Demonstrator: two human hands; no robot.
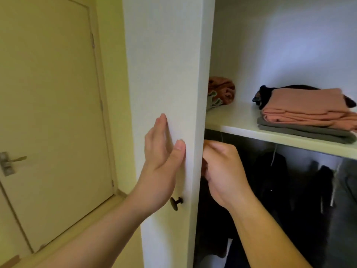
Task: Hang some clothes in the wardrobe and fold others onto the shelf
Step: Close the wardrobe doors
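Steadying door: left hand [164, 157] lies flat on the outer face of the wardrobe door [166, 64], fingers straight and close together, thumb on the panel, just above the knob [176, 203].
Other hand: right hand [222, 171] sits at the door's inner edge, just under the shelf [241, 130]; fingers curled inward with the tips hidden behind the edge, so I cannot tell whether they pinch the door, a hanger or nothing.
Folded clothes: stack [305, 117] on the shelf, right side, with a pink top over a grey piece and a black garment behind.
Rolled cloth [222, 89]: orange, at the shelf's left end, near the door.
Hanging clothes: dark garments [270, 180] on hangers below the shelf, packed close.
Handling: all soft, light, limp fabric. Folded pieces would likely slump if lifted by one corner, so take them from underneath with both hands. Hung ones are best taken by the hanger hook.
Stage: probably late, clothes already placed.
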